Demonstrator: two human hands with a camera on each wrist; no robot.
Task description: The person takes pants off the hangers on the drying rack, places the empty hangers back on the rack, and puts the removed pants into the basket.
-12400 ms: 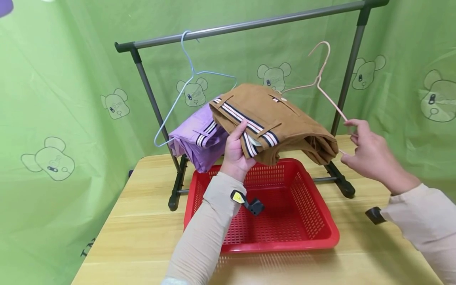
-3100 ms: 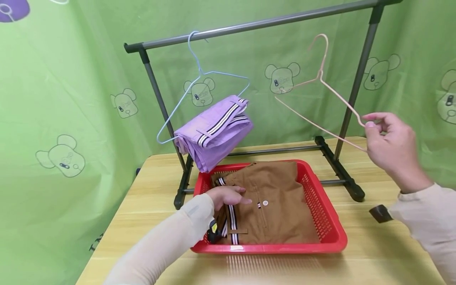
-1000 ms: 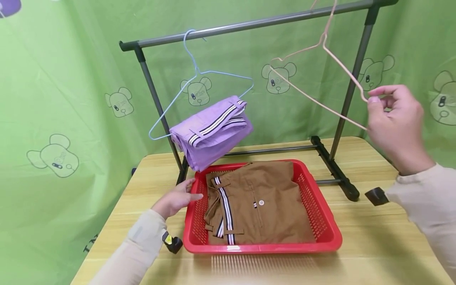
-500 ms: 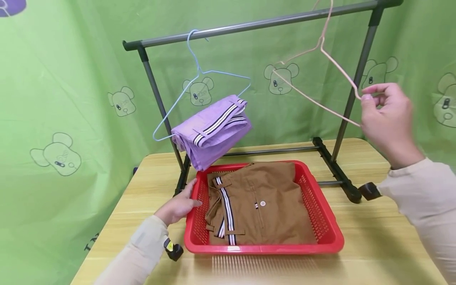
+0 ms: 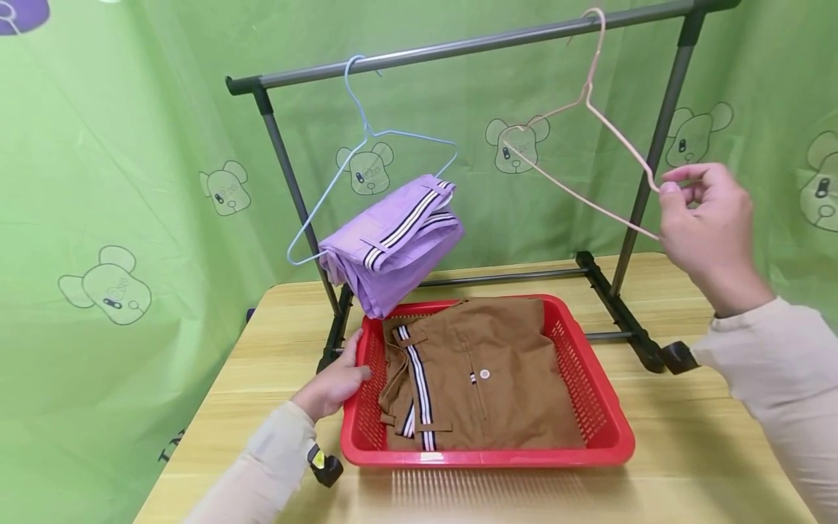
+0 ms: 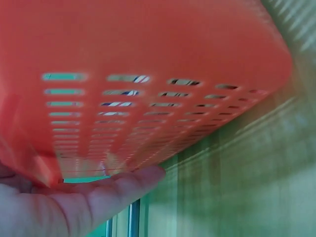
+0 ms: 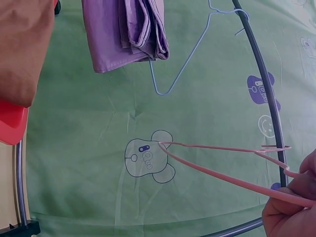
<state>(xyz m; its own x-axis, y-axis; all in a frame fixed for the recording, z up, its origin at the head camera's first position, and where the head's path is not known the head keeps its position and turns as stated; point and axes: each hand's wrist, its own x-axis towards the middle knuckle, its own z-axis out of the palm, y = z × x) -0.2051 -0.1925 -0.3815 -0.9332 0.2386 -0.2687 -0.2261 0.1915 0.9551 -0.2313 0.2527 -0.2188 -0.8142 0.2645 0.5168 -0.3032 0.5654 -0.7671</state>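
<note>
My right hand (image 5: 707,225) pinches the lower right corner of a bare pink wire hanger (image 5: 589,191). The hanger's hook crosses the rack's top bar (image 5: 458,47), its tip showing behind the bar. At the left side of the red plastic basket (image 5: 596,386), my left hand (image 5: 335,380) grips the rim, thumb over the edge; the left wrist view shows fingers (image 6: 123,190) against the outer wall. Folded brown trousers (image 5: 511,400) with a striped waistband and a white button lie in the basket. Folded purple trousers (image 5: 386,240) hang on a blue hanger (image 5: 340,164) hooked on the bar.
The grey rack's black feet (image 5: 618,313) stand on the wooden table (image 5: 242,407), on either side behind the basket. A green curtain (image 5: 164,87) with printed bear heads hangs behind. The purple trousers dangle just above the basket's back left corner.
The brown trousers, earlier held up at the pink hanger, now lie in the basket. My left hand has moved from them to the rim. The pink hanger rose, then sank with its hook at the bar.
</note>
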